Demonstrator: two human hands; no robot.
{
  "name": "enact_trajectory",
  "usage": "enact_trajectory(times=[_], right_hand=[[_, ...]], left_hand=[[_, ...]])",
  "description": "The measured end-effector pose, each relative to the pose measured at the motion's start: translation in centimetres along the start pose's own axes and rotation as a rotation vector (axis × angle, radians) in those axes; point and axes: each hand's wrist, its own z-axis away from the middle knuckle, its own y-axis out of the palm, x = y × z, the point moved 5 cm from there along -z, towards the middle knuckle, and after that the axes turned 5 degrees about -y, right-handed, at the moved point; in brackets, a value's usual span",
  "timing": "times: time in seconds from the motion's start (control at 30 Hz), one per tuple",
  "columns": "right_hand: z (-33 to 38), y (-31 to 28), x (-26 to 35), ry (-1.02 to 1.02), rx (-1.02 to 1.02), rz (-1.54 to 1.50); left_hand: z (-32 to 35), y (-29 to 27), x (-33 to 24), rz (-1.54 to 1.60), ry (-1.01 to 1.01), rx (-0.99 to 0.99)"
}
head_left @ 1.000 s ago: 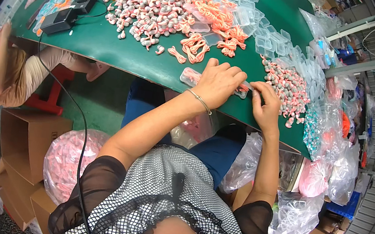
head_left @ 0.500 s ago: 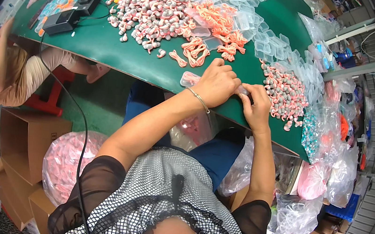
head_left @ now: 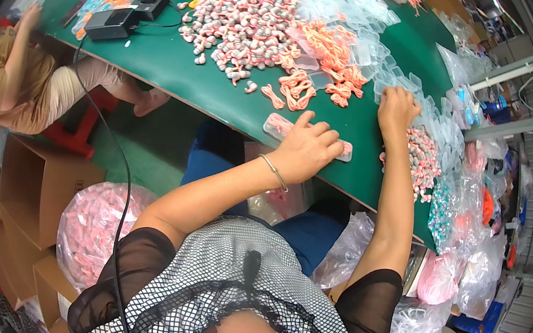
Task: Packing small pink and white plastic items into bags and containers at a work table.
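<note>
My left hand [head_left: 309, 148], with a thin bangle on the wrist, lies curled over a flat clear packet of pink pieces [head_left: 277, 125] near the front edge of the green table [head_left: 177, 74]. My right hand [head_left: 397, 109] is stretched farther out. Its bent fingers touch a heap of small clear bags [head_left: 386, 74]. Whether it holds one is hidden. Orange cord bundles [head_left: 325, 56] lie between the two hands and a little beyond. A small pile of pink and white pieces [head_left: 423, 161] sits just right of my right forearm.
A big heap of pink and grey pieces [head_left: 245, 19] covers the far middle. Black devices with a cable [head_left: 114, 22] sit far left. Another person [head_left: 18, 83] sits at the left. Cardboard boxes [head_left: 35, 183] and a bag of pink items [head_left: 97, 225] stand below; filled bags [head_left: 467, 227] hang right.
My right hand has left the packet beside my left hand and moved away to the heap of clear bags. My left hand stays on the packet.
</note>
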Motion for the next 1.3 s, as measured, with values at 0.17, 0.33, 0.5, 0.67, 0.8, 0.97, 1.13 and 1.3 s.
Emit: enact_trajectory(times=[0.17,0.33,0.5,0.67,0.8,0.97,1.13,1.3], right_hand=[[1.8,-6.0,3.1,-0.057,-0.064,-0.172],[6.0,-11.3,6.5,-0.105,-0.033,-0.302],[8.7,-12.3,7.8,-0.167,0.038,-0.454],[8.9,-11.6,8.2,-0.169,0.033,-0.545],[8.9,-11.3,7.5,-0.181,0.050,-0.527],[7.8,-10.9,5.5,-0.107,0.027,-0.548],[5.2,-7.4,1.2,0.116,-0.051,-0.284],[3.7,-4.0,0.5,0.191,0.118,-0.030]], left_hand=[[0.6,-1.0,0.6,-0.006,-0.021,0.015],[1.3,-4.4,2.5,0.165,-0.054,-0.087],[1.5,-9.1,10.2,0.036,-0.287,-0.159],[2.3,-8.7,13.9,-0.101,-0.323,0.072],[1.5,-8.5,14.1,-0.072,-0.343,0.136],[1.2,-8.7,13.8,-0.076,-0.370,0.159],[1.0,-9.4,12.5,0.082,-0.332,-0.092],[-0.3,-6.8,8.9,0.321,-0.327,-0.152]])
